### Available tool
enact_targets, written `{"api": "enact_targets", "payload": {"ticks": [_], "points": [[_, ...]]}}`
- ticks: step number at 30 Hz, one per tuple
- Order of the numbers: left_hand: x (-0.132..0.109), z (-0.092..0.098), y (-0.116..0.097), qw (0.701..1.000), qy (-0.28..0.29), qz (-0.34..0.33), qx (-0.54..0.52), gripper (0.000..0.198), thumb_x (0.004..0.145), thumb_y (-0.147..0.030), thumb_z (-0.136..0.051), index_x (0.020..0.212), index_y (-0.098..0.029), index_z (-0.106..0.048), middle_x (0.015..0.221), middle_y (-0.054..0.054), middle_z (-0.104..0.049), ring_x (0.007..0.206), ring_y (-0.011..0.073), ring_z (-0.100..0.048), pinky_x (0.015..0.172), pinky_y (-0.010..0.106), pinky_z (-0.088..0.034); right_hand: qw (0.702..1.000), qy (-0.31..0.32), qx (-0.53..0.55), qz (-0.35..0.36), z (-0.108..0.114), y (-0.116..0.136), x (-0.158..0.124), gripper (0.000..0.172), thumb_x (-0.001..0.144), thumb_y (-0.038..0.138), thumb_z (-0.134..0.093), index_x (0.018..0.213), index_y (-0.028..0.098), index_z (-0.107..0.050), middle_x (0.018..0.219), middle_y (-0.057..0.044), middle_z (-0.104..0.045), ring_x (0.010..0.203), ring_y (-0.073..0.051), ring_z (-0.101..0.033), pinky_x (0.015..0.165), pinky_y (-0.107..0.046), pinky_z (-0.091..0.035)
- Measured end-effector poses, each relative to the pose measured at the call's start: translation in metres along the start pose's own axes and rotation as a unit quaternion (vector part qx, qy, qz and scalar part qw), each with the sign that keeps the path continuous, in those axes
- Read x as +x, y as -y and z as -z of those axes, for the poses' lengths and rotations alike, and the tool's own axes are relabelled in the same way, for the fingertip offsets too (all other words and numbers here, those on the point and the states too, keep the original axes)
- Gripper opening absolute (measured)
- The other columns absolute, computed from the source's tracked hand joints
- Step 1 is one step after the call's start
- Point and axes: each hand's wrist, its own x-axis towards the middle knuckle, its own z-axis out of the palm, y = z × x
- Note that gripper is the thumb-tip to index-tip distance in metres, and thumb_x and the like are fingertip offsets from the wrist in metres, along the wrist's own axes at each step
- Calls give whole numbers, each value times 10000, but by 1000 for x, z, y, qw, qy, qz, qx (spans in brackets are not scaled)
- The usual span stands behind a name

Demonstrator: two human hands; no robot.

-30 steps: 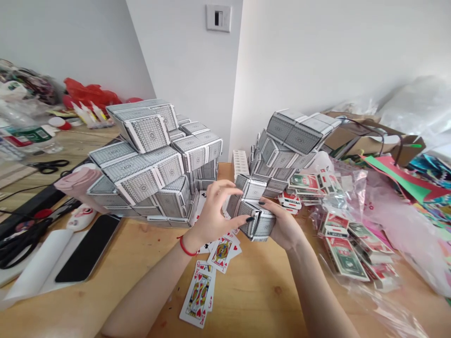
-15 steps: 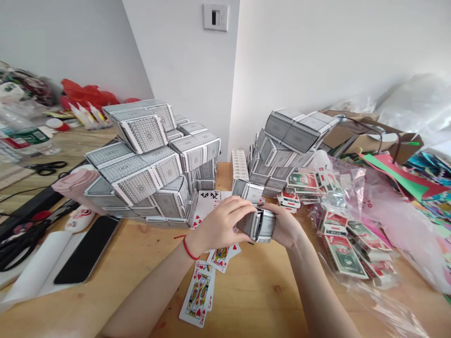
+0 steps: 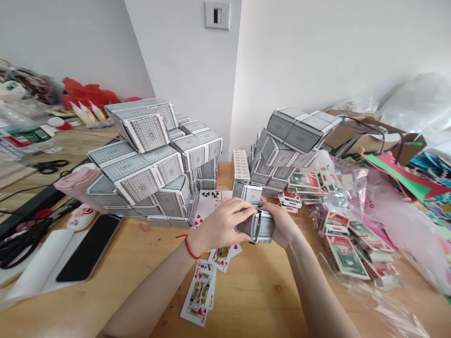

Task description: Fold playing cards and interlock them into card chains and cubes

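Observation:
Between my two hands is a small grey-patterned block of folded playing cards [image 3: 256, 227]. My left hand [image 3: 225, 223], with a red string on its wrist, grips the block's left part. My right hand [image 3: 282, 223] holds its right part, thumb at the top. The two parts sit close together with a narrow dark gap at the top. Just behind stands another folded-card piece [image 3: 247, 192]. Loose face-up cards, with a king of hearts [image 3: 198, 293] in front, lie below my left hand. Big stacks of card blocks rise at left [image 3: 141, 164] and right [image 3: 289, 141].
A black phone [image 3: 88, 249], scissors [image 3: 24, 239] and a pink cloth [image 3: 77, 185] lie at left on the wooden table [image 3: 260, 300]. At right are card boxes [image 3: 347, 256], clear plastic wrapping and a brown paper bag [image 3: 369, 136]. A wall stands behind.
The gap between the two parts of the held block has narrowed as my hands press them closer together. The camera view has shifted slightly.

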Motion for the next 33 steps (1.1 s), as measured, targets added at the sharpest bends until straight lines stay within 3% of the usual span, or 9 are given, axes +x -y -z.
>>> {"api": "enact_targets", "payload": {"ticks": [10, 22, 28, 33], "points": [[-5, -14, 7, 997, -69, -5, -27, 509, 738, -283, -642, 1213, -197, -479, 1159, 111, -495, 1093, 221, -484, 929, 398, -439, 1000, 8, -7, 8, 1, 4, -2, 199, 634, 280, -636, 803, 173, -645, 641, 5, -642, 568, -148, -557, 567, -266, -423], [-3, -10, 4, 999, 0, 7, -49, 516, 732, -301, -646, 1218, -215, -494, 1115, 94, -508, 1069, 224, -481, 938, 406, -435, 1000, 11, 3, 9, -6, 7, -8, 118, 655, 231, -626, 749, 167, -661, 699, -13, -690, 609, -159, -601, 603, -267, -445], [-3, -6, 1, 998, -6, 32, -57, 549, 757, -294, -619, 1269, -237, -430, 1171, 91, -474, 1123, 230, -458, 963, 415, -418, 997, -16, 44, -62, -7, 15, -11, 89, 709, 241, -586, 714, 166, -635, 613, -5, -662, 538, -151, -593, 563, -273, -467], [-3, 1, 1, 995, -29, 67, -74, 589, 748, -330, -625, 1283, -247, -394, 1229, 82, -440, 1149, 226, -442, 989, 411, -397, 996, 22, 66, -60, -3, 19, -16, 172, 729, 298, -592, 854, 189, -636, 755, -26, -699, 633, -191, -640, 596, -320, -504]]}}
